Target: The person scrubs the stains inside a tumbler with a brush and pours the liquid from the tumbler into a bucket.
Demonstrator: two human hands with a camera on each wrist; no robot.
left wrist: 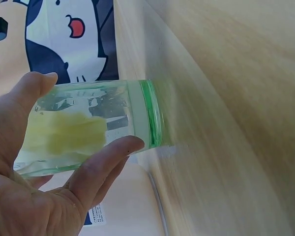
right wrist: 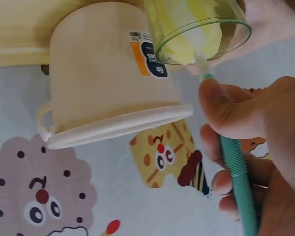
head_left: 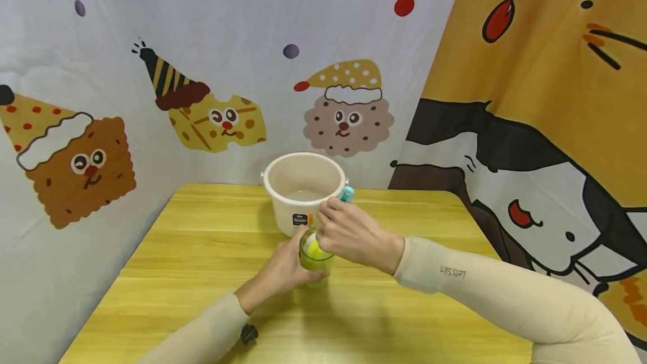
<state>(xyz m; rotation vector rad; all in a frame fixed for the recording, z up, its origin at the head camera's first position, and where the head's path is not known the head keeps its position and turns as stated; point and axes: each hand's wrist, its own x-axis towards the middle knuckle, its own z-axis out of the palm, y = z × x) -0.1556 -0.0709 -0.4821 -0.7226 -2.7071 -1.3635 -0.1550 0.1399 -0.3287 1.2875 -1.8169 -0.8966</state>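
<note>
1. Green-tinted and clear, the glass (left wrist: pixel 88 123) stands roughly upright over the wooden table (head_left: pixel 177 257), just in front of the cream bucket (head_left: pixel 287 212); whether its base touches the wood, you cannot tell.
2. Your left hand (head_left: pixel 280 268) has thumb and fingers curled round opposite sides of its wall. Expect a stiff, smooth, fairly light body that could crack if knocked; if wet, it would likely slip, though no wetness can be confirmed.
3. Hold it low, near the thicker-looking base, and keep your fingertips off the rim, which is probably its weakest edge.
4. Your right hand (head_left: pixel 354 235) is clamped round the turquoise handle (right wrist: pixel 234 157), thumb laid near the neck. That ribbed stretch should give you the surest purchase; the shaft looks light and rigid.
5. Inside the glass sits the yellow-and-white brush head (right wrist: pixel 191 34). It looks soft and squashable, so it should yield against the wall; the hard neck would not, so keep that off the rim.
</note>
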